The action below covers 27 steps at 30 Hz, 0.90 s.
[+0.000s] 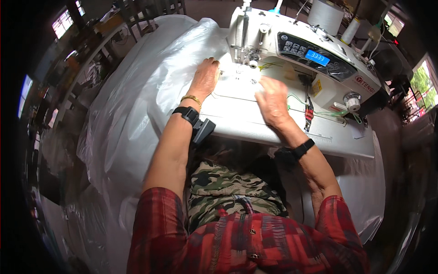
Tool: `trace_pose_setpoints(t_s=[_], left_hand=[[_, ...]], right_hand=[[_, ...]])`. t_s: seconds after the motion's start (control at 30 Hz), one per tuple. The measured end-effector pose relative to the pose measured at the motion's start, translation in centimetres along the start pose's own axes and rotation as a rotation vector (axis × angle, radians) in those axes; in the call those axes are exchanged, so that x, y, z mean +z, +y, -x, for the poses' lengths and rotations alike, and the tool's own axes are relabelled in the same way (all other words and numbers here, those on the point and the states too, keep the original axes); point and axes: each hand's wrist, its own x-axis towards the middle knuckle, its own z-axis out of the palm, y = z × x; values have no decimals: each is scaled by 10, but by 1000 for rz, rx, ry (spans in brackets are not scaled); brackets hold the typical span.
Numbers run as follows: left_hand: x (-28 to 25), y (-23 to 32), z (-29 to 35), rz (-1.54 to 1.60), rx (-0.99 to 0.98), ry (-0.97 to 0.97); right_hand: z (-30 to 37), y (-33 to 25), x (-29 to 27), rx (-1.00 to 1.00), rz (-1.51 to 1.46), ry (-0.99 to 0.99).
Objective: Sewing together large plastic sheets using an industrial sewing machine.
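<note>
A white sewing machine (269, 34) stands in front of me, its needle area lit brightly. Left of the needle, my left hand (206, 76) has its fingers curled down at the edge of a shiny white plastic sheet (150, 77); the fingertips are partly hidden. The sheet hangs over the left side of the machine bed (242, 112). My right hand (273, 98) is over the bed, just right of the needle. Motion smears its fingers, and I cannot make out anything in them.
On the bed's right side lie red-and-black thread snips (309, 112) and green thread. A blue-lit display (317, 58) is on the machine's arm. A large white thread cone (325, 17) and a slimmer spool (350, 31) stand behind. Dark chairs (150, 13) are at the far left.
</note>
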Motion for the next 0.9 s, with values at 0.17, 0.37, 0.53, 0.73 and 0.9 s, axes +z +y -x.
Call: trace_pose_setpoints(t_s=[0.17,0.37,0.53,0.73,0.9], left_hand=[[5,-9,4,-80,-122,152],[-11,-14,20,-71,-255,170],[-31,-10,42,66,-280,149],[-46,2,52,195,-226,116],[-48,8,51,277,-203,100]], right_hand=[[15,12,-27,225,366,-121],[11,6,-26,-109,433,-173],[3,-18,-15,-42,181,-221],[-9,-31,4,0,109,-235],[-25,-30,21,16,181,-236]])
